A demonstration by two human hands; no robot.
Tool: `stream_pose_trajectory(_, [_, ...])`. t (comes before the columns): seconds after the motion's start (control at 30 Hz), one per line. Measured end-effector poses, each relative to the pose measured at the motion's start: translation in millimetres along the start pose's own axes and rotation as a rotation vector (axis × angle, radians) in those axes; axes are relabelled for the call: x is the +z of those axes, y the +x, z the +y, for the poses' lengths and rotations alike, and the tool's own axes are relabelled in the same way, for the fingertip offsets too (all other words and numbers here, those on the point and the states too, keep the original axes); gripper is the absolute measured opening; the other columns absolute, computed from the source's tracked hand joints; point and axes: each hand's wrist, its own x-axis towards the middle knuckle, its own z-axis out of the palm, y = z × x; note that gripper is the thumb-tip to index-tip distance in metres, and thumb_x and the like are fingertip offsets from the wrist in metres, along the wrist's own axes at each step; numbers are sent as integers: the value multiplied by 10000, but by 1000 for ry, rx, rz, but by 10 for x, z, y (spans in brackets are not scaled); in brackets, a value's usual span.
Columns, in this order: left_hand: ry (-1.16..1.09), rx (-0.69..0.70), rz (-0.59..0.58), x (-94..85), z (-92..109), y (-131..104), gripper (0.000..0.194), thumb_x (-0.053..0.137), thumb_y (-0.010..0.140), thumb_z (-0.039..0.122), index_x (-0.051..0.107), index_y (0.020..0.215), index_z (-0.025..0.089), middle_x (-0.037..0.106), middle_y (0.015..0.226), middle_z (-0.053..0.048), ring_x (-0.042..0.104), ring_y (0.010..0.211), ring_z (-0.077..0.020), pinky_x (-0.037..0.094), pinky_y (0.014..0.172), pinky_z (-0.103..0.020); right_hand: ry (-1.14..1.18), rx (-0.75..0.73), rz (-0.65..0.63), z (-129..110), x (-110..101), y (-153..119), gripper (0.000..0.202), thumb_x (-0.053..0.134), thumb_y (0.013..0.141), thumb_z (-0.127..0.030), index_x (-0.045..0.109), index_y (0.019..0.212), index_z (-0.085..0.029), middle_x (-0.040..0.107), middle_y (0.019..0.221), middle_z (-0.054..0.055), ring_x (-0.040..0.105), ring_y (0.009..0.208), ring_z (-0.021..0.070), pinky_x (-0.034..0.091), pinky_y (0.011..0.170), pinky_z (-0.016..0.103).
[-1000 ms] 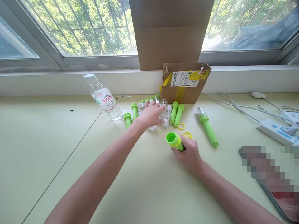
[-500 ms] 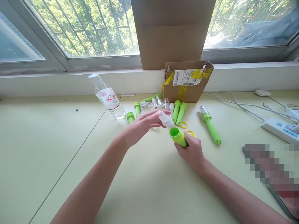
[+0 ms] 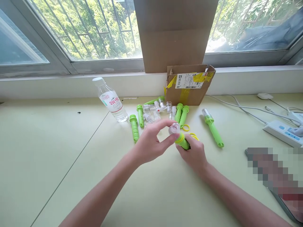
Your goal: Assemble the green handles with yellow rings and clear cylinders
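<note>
Tabletop (image 3: 146,195) beneath yellow-ringed green tube (image 3: 183,144)

Front left of cardboard box (image 3: 174,96) blocked by two green handles (image 3: 184,114) and clear tubes (image 3: 148,108). Farther left of box, straight reach barred by water bottle (image 3: 116,106); past it, table (image 3: 47,132) left open. Before box's right half, narrow lane left between paired handles and capped green handle (image 3: 215,131), low entry crowded by yellow rings (image 3: 186,127). Right of box, surface crossed by white cables (image 3: 239,105). Nearer than box, middle occupied by left hand (image 3: 152,142) and right hand (image 3: 195,149).
</note>
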Motion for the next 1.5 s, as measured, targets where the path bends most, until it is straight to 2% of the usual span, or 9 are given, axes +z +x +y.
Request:
stream_pose_trajectory(0.1, [-209, -85, 15, 79, -94, 20, 272, 593, 881, 362, 630, 1089, 191, 676, 1125, -83, 610, 1058, -233, 490, 867, -331, 45, 10, 59, -26, -1, -21, 179, 651, 761, -233, 497, 851, -218, 557, 647, -36, 461, 487, 87, 395, 470, 198])
stream_pose_trajectory(0.27, [-513, -109, 9, 137, -171, 40, 219, 509, 940, 355, 556, 1080, 194, 615, 1268, -100, 568, 1178, -230, 480, 916, -328, 65, -2, 105, -33, -12, -26, 187, 658, 769, -208, 474, 801, -221, 495, 631, -48, 412, 493, 78, 376, 455, 192])
stream_pose_trajectory(0.53, [-515, -120, 30, 130, -163, 26, 222, 516, 939, 357, 416, 1108, 252, 667, 1171, -68, 575, 1193, -228, 465, 955, -377, 99, 13, 83, -40, -12, -11, 181, 646, 784, -209, 468, 753, -224, 482, 614, -43, 397, 524, 92, 369, 472, 211])
stream_pose_trajectory(0.8, [-343, -160, -41, 145, -264, 31, 217, 538, 918, 388, 571, 1065, 231, 566, 1331, -73, 550, 1204, -242, 451, 981, -381, 137, 17, 63, -67, -44, 19, 138, 644, 805, -204, 513, 765, -213, 493, 608, -40, 426, 532, 92, 382, 495, 215])
stream_pose_trajectory(0.93, [-335, -166, -36, 73, -311, 58, 232, 606, 872, 387, 637, 1023, 213, 587, 1309, -88, 548, 1201, -267, 483, 942, -379, 126, -9, -36, -88, -77, 39, 30, 579, 865, -223, 579, 875, -195, 519, 625, -18, 439, 557, 107, 387, 523, 228])
stream_pose_trajectory(1.1, [-370, -133, -133, 7, -289, 107, 270, 588, 882, 377, 622, 1091, 210, 639, 1208, -94, 614, 1077, -237, 507, 900, -374, 202, 13, -143, -79, -93, 24, 183, 492, 895, -235, 471, 715, -206, 440, 545, -48, 367, 467, 93, 317, 450, 229])
stream_pose_trajectory(1.27, [-72, -108, -296, -97, -371, 270, 438, 655, 820, 335, 533, 1235, 261, 584, 1272, -76, 612, 1058, -221, 519, 874, -355, 316, 238, -85, -17, -94, -4, 217, 471, 922, -301, 442, 726, -213, 474, 551, -42, 431, 466, 100, 356, 453, 232])
stream_pose_trajectory(1.37, [414, -130, -122, 21, -453, 388, 260, 529, 887, 324, 576, 1115, 207, 638, 1151, -85, 638, 932, -227, 514, 822, -392, 429, 354, -37, 13, -86, -8, 216, 454, 937, -337, 442, 759, -214, 512, 575, -37, 474, 468, 101, 383, 459, 233])
stream_pose_trajectory(1.5, [863, -167, -107, 359, -546, 517, 271, 484, 889, 305, 556, 1075, 122, 677, 924, -149, 652, 880, -328, 502, 727, -432, 406, 339, -32, 32, -73, -10, 232, 483, 924, -338, 429, 734, -218, 508, 584, -36, 475, 488, 103, 380, 471, 237])
